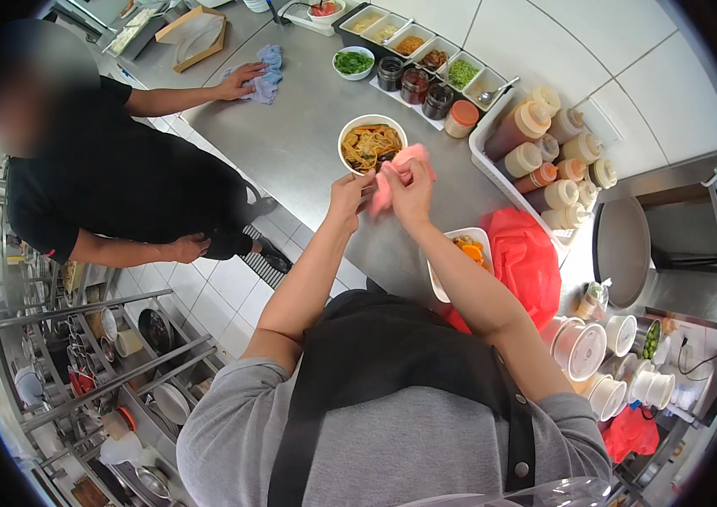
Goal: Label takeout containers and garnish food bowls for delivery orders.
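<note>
A round white bowl of noodles (371, 147) with vegetables stands on the steel counter in front of me. My right hand (412, 190) grips a pink cloth (419, 155) by the bowl's near right side; part of the cloth is blurred and hangs between my hands. My left hand (352, 196) is at the bowl's near edge, fingers bent, beside the cloth; whether it pinches the bowl's rim or the cloth is unclear. Under my right forearm a white rectangular container (438, 279) with orange food is partly hidden, next to a red plastic bag (520, 266).
A co-worker in black stands at the left, one hand on a blue cloth (266, 79). Along the wall are topping trays (409, 44), a bowl of green leaves (353, 62), jars (438, 100) and a bin of squeeze bottles (479, 142). Stacked lidded tubs (587, 348) stand at the right.
</note>
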`<state>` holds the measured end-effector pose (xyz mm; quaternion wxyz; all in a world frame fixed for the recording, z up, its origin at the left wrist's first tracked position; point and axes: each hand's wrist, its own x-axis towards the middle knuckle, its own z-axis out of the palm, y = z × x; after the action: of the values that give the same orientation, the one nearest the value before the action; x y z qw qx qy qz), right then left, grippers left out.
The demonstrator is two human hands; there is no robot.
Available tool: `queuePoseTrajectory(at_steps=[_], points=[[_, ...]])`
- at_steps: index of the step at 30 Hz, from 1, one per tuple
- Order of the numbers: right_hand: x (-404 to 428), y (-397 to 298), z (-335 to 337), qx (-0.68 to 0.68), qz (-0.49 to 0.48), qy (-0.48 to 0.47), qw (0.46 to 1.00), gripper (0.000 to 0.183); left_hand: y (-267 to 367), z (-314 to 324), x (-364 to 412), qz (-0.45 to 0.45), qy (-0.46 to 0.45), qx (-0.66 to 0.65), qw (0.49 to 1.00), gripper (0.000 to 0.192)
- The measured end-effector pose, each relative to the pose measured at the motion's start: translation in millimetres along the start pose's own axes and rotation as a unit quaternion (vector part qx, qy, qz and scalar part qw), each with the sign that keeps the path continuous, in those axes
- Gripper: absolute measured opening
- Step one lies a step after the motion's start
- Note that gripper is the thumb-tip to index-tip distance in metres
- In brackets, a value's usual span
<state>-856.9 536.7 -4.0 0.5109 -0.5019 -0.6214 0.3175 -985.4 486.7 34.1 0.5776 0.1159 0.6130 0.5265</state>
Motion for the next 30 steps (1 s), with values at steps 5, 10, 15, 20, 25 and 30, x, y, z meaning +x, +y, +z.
queuePoseTrajectory(at_steps=[5,10,15,20,25,30], points=[[-30,8,-20,0.236,0.323,0.020,0.916,0.026,-38,-2,-26,-0.078,-0.039,0.035,0.996,0.019],[-32,15,-43,0.243,0.418,0.012,0.875,0.027,-42,-21,-34,-0.042,-0.208,0.069,0.975,0.023],[28,35,-41,0.273,0.355,0.059,0.892,0.026,9,-70,31,0.106,0.010,0.132,0.985,0.033],[23,25,19,0.447,0.373,-0.022,0.813,0.037,79,-35,68,0.175,-0.033,0.213,0.961,0.034],[-3,52,21,0.054,0.021,-0.033,0.998,0.047,65,-37,72,0.184,-0.004,0.347,0.920,0.027],[-29,0,35,0.005,0.263,0.000,0.965,0.053,23,-20,43,0.230,0.088,0.275,0.929,0.022]])
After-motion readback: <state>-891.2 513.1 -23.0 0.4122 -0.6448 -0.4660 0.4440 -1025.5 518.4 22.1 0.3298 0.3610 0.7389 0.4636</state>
